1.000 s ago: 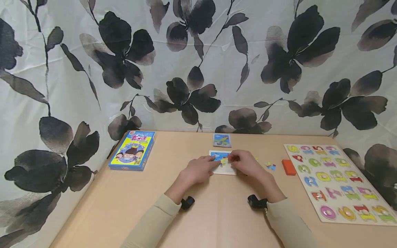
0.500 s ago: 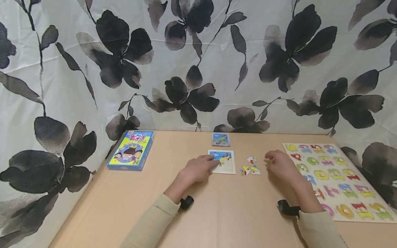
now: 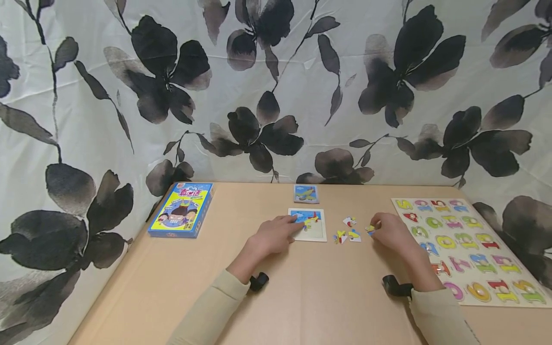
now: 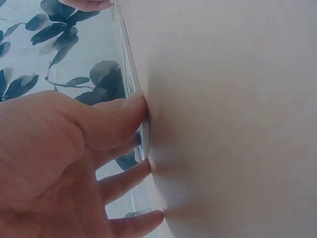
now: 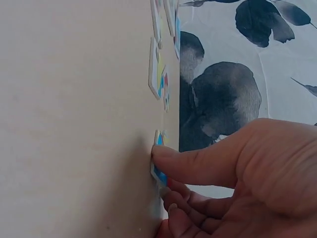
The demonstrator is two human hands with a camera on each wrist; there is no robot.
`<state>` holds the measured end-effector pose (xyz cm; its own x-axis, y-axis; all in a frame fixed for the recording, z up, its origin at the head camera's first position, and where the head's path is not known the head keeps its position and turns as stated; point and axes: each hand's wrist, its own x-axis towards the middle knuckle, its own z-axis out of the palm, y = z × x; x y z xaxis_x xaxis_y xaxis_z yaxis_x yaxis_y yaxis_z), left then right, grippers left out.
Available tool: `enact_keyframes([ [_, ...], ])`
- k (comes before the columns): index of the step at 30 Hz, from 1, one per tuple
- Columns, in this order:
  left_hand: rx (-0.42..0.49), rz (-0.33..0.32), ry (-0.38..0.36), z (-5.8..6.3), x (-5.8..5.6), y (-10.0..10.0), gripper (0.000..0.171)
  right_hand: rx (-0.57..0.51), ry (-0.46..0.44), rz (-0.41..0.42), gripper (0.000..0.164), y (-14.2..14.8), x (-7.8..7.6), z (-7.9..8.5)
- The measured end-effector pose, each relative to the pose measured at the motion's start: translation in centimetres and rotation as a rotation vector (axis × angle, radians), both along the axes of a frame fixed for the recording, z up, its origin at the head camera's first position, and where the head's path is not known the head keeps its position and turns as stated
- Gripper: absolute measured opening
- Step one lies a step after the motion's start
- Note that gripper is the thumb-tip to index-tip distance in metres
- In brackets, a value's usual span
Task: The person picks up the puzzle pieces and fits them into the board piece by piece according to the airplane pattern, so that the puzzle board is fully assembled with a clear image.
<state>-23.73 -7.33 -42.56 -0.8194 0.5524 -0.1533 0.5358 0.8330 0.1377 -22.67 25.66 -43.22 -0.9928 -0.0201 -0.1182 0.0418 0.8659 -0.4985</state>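
Observation:
A small jigsaw puzzle board [image 3: 318, 235], white-bordered with a partly filled blue and yellow picture, lies flat mid-table. My left hand [image 3: 276, 235] rests at its left side, fingers extended over the picture. In the left wrist view the thumb [image 4: 121, 116] presses the board's edge, while other fingertips touch the table. To the right, my right hand [image 3: 393, 233] pinches a blue and yellow puzzle piece [image 5: 157, 168] at the tabletop between thumb and fingers. Between board and right hand lie several loose puzzle pieces [image 3: 354, 235].
A small blue picture card [image 3: 306, 194] lies behind the board. At the back left is a blue and yellow box [image 3: 181, 209]. A large sheet of colourful numbers and letters [image 3: 470, 254] covers the right side, partly under the right forearm. A floral cloth [image 3: 327, 96] hangs behind.
My right hand has left the puzzle board and moved right to the piece, uncovering the loose pieces and hiding the red block. The left hand has stayed on the board.

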Motion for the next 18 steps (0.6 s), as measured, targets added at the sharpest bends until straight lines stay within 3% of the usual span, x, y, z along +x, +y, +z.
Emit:
enact_keyframes([
  [9,-0.010,0.000,0.002,0.0,0.0,-0.1,0.055,-0.009,0.094,0.107,0.013,-0.4,-0.4,0.1],
  [18,0.000,-0.004,0.000,0.1,-0.1,0.0,0.056,-0.116,0.175,0.186,0.015,-2.2,-1.4,1.0],
])
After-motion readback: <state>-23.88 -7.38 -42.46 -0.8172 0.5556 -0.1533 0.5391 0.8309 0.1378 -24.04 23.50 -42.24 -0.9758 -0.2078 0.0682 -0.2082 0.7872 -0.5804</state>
